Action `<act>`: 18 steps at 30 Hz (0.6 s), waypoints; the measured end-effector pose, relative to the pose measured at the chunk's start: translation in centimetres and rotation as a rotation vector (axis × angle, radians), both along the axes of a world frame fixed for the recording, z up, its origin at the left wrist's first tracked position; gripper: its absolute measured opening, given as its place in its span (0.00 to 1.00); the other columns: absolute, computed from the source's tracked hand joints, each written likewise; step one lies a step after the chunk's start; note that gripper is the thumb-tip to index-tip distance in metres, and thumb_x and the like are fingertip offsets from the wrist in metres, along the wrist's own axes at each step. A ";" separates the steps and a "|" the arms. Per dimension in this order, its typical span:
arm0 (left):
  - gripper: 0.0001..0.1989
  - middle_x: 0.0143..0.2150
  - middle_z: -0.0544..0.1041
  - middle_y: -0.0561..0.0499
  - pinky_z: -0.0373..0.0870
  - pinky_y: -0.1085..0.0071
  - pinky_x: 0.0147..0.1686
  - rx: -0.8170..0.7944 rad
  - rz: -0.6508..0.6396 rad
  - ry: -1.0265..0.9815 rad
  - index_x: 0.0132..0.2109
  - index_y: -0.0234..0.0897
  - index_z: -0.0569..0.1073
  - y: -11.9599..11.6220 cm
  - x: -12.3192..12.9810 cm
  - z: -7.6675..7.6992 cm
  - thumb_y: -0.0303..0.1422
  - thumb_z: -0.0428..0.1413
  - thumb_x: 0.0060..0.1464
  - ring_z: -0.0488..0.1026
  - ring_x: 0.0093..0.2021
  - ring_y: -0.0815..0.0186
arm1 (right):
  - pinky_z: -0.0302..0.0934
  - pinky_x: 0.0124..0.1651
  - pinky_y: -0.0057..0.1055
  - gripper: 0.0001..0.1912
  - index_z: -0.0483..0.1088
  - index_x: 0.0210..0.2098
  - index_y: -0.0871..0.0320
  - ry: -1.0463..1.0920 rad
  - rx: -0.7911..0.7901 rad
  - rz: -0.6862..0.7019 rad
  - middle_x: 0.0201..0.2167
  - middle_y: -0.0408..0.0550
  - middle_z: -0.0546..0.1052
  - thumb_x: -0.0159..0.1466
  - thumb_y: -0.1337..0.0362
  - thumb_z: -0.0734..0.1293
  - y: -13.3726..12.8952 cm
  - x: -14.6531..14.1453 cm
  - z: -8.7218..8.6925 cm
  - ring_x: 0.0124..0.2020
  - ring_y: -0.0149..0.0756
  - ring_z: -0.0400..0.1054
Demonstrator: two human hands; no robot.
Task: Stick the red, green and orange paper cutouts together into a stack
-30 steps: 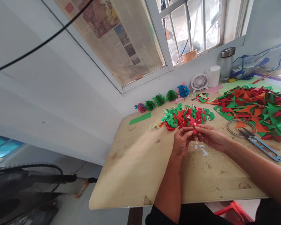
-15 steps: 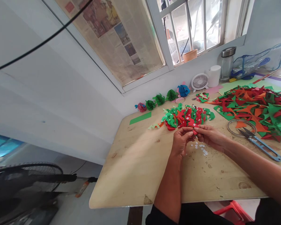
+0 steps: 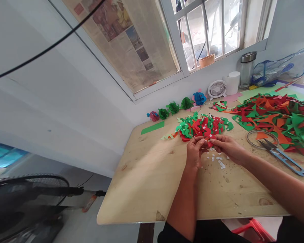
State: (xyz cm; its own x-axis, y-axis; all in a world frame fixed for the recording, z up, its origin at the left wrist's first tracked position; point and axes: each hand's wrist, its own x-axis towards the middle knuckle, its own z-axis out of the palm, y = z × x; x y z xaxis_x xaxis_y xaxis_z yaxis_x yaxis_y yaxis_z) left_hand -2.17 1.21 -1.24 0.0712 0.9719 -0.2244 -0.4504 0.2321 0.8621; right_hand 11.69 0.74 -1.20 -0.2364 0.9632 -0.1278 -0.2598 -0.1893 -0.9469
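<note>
Between my two hands is a red paper cutout (image 3: 209,143), partly covered by the fingers. My left hand (image 3: 195,148) pinches its left side, and my right hand (image 3: 224,145) grips its right side with thumb and fingers. Just beyond the fingertips lies a pile of red and green curved paper cutouts (image 3: 201,125), several with small white squares on them. Small white paper squares (image 3: 221,164) are scattered on the wooden table (image 3: 147,182) below and between my hands.
Thread snips (image 3: 285,158) and a metal ring (image 3: 250,140) lie to the right, beside a large heap of paper scraps (image 3: 276,114). Along the wall stand folded-paper figures (image 3: 172,107), a small white fan (image 3: 217,89) and a glass bottle (image 3: 246,72). A green paper strip (image 3: 152,127) lies back left.
The red cutout shows more between my hands, and my fingers have shifted slightly on it. The view has moved a little; the pile and tools stay put.
</note>
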 end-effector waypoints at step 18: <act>0.11 0.22 0.74 0.53 0.68 0.73 0.29 0.075 0.269 0.090 0.26 0.32 0.73 0.2 0.8 -0.5 0.32 0.64 0.33 0.70 0.23 0.71 | 0.54 0.25 0.27 0.13 0.67 0.31 0.58 -0.596 0.404 -0.258 0.21 0.42 0.68 0.57 0.53 0.63 0.9 0.5 -1.5 0.22 0.30 0.59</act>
